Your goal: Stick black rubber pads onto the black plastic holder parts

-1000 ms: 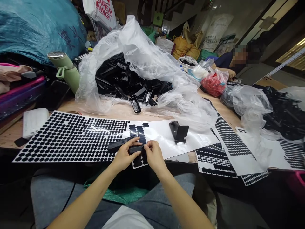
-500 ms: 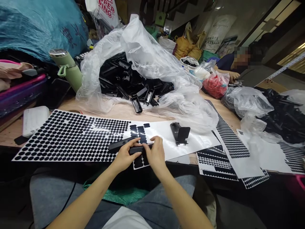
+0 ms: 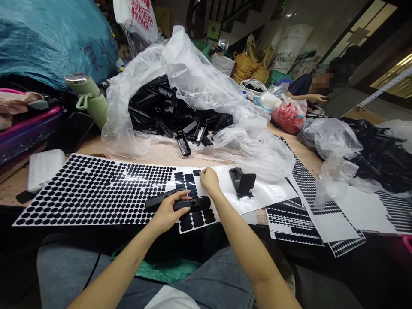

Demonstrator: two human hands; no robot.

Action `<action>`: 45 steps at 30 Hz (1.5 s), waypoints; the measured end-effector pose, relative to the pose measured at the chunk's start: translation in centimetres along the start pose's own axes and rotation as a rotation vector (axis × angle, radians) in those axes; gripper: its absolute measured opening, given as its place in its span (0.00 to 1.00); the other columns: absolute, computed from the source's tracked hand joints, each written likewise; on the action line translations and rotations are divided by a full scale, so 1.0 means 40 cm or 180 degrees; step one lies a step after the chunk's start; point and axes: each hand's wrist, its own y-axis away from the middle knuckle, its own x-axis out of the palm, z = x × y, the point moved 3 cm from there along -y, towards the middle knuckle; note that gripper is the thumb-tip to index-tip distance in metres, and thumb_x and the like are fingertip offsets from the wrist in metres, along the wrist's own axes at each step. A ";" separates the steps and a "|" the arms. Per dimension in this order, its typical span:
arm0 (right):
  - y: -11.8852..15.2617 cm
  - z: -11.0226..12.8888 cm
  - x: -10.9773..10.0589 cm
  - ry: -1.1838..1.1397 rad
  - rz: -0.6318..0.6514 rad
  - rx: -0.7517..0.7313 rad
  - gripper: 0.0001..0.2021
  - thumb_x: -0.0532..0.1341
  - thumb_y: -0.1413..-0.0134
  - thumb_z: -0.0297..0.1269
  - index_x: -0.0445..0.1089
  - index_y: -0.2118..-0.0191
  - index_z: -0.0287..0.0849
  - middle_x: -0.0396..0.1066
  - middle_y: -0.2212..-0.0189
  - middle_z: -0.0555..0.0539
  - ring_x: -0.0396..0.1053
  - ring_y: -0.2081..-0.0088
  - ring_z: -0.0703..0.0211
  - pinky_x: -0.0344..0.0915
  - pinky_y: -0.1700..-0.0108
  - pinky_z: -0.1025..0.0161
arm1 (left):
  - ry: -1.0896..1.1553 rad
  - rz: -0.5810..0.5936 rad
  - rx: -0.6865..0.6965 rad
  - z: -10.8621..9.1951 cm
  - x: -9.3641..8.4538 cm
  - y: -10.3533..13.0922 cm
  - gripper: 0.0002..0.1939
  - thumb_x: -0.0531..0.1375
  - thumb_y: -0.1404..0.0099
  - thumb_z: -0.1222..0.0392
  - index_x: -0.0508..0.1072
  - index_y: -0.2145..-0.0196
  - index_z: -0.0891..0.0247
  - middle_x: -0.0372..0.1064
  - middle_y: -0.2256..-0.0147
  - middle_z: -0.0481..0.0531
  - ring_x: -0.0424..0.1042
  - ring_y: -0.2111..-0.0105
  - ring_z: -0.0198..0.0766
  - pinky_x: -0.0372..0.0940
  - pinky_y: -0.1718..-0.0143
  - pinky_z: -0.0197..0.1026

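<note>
My left hand [image 3: 169,212] is closed on a long black plastic piece [image 3: 201,203] with rounded ends, held over the white sticker sheets. A similar piece with a carbon-weave pattern [image 3: 157,201] lies beside it, partly behind my fingers. My right hand [image 3: 210,179] pinches at the edge of a small oblong black sticker [image 3: 196,172] on the small sheet. Below it are columns of the same stickers [image 3: 190,184] and larger black ones [image 3: 198,219]. To the right, a black folding phone stand [image 3: 243,183] stands unfolded on white backing.
A large sheet of round black stickers [image 3: 96,193] covers the left front. Behind, an open clear plastic bag [image 3: 189,64] spills black parts [image 3: 161,111]. More sticker sheets [image 3: 289,223] overlap at the right edge. A green bottle [image 3: 88,96] leans at left; a person [image 3: 304,88] sits far right.
My right hand has moved from the black piece up to the small oblong sticker. My left hand keeps hold of the piece, whose right end now shows. The view shifted slightly.
</note>
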 end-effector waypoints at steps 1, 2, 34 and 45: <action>0.008 0.000 -0.011 -0.0065 0.0019 -0.0046 0.04 0.55 0.52 0.33 0.64 0.74 0.41 0.69 0.71 0.44 0.66 0.66 0.56 0.58 0.63 0.61 | 0.0010 -0.0002 -0.0005 0.000 0.000 -0.001 0.25 0.60 0.46 0.63 0.65 0.50 0.63 0.71 0.57 0.56 0.67 0.53 0.44 0.54 0.46 0.51; 0.019 -0.002 -0.024 -0.0167 0.0044 -0.0086 0.05 0.54 0.51 0.35 0.64 0.74 0.41 0.68 0.72 0.46 0.66 0.67 0.58 0.59 0.64 0.62 | 0.0019 -0.0009 -0.0008 -0.001 0.000 -0.001 0.25 0.60 0.46 0.63 0.65 0.50 0.63 0.71 0.57 0.56 0.67 0.53 0.44 0.55 0.46 0.50; 0.263 -0.133 -0.063 -0.1908 0.0340 0.0692 0.09 0.59 0.56 0.42 0.65 0.72 0.41 0.64 0.76 0.51 0.62 0.72 0.62 0.59 0.66 0.64 | -0.0144 0.0007 0.0006 -0.004 0.004 -0.003 0.25 0.61 0.46 0.60 0.64 0.50 0.62 0.71 0.57 0.56 0.66 0.52 0.45 0.52 0.45 0.52; 0.275 -0.133 -0.060 -0.1448 0.0124 0.0509 0.10 0.55 0.52 0.44 0.64 0.70 0.42 0.65 0.74 0.50 0.63 0.72 0.61 0.61 0.67 0.63 | -0.0196 -0.0003 0.0050 -0.002 0.004 0.001 0.25 0.61 0.46 0.59 0.64 0.50 0.62 0.71 0.57 0.56 0.66 0.52 0.45 0.52 0.45 0.54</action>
